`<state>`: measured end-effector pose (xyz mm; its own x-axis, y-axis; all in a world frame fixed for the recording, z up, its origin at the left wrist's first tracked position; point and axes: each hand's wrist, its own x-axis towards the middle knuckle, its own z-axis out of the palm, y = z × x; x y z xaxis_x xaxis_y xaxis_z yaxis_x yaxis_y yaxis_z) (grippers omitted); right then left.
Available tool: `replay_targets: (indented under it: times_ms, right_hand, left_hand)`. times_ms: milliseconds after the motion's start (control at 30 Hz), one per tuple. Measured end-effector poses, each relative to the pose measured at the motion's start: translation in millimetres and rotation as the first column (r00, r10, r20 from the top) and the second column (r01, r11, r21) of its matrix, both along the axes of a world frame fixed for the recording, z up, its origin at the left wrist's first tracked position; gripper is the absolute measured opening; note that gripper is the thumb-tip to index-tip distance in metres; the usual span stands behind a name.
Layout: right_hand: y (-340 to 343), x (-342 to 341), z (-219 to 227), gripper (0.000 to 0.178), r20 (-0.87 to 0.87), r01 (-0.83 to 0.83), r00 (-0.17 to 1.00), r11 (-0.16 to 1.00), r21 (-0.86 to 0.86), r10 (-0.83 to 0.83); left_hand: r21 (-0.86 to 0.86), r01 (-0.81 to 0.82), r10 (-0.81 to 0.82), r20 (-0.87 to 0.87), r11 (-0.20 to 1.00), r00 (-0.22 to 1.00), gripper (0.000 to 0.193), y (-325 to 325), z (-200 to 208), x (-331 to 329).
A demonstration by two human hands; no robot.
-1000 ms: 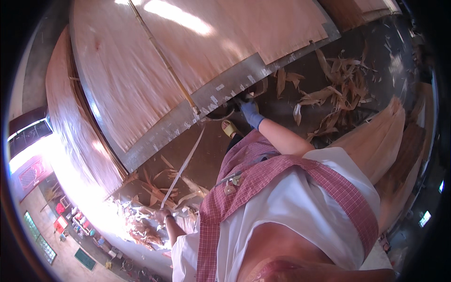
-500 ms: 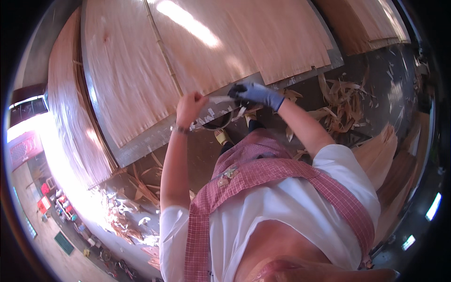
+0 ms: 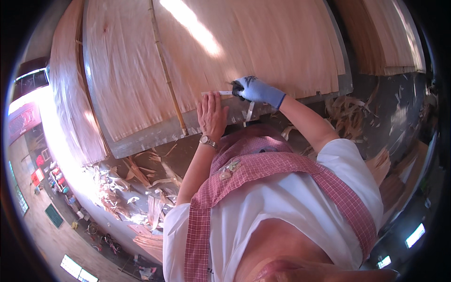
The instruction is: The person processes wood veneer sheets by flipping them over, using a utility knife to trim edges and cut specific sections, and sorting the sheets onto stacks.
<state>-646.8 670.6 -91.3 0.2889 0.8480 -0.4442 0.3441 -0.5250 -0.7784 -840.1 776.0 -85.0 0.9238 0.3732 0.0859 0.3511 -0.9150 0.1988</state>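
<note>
White tape strip (image 3: 217, 93), where now?

Down near the lower edge of the big veneer sheet (image 3: 263, 51), running sideways. Half a second ago, held stretched with the left end pinched; now laid on the sheet, from the look of it.

Left hand (image 3: 213, 117), then?

Nope, no pinch anymore. Flattened out, palm down, with fingertips (image 3: 211, 97) on the strip near its left end. A full second back, way off to the lower left, well away from the sheet.

And the right hand (image 3: 258, 90)?

Blue-gloved, closed on the strip's right end. Up from below the sheet's edge compared with a second ago. Anything else in that dark grip? Honestly can't tell, too murky. Also a second pale strip (image 3: 250, 110), just underneath.

Bamboo stick (image 3: 164, 73)?

Lying across the sheet, same as before.
</note>
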Motion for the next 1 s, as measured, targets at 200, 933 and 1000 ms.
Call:
replay_targets:
  times_ms: [200, 933, 1000]
  right_hand:
    - [93, 65, 28, 0.024, 0.419, 0.011, 0.903, 0.982, 0.187, -0.09]
    - [367, 270, 9, 0.04, 0.531, 0.227, 0.833, 0.971, -0.07, -0.156]
    - [341, 271, 7, 0.039, 0.538, 0.272, 0.821, 0.959, -0.074, -0.192]
  left_hand:
    - [-0.165, 0.01, -0.026, -0.093, 0.986, 0.995, 0.053, 24, 3, 13]
    - [-0.109, -0.095, 0.118, 0.222, 0.989, 0.968, 0.055, 312, -44, 306]
    - [-0.03, -0.037, 0.042, 0.204, 0.999, 0.978, 0.056, 307, -50, 305]
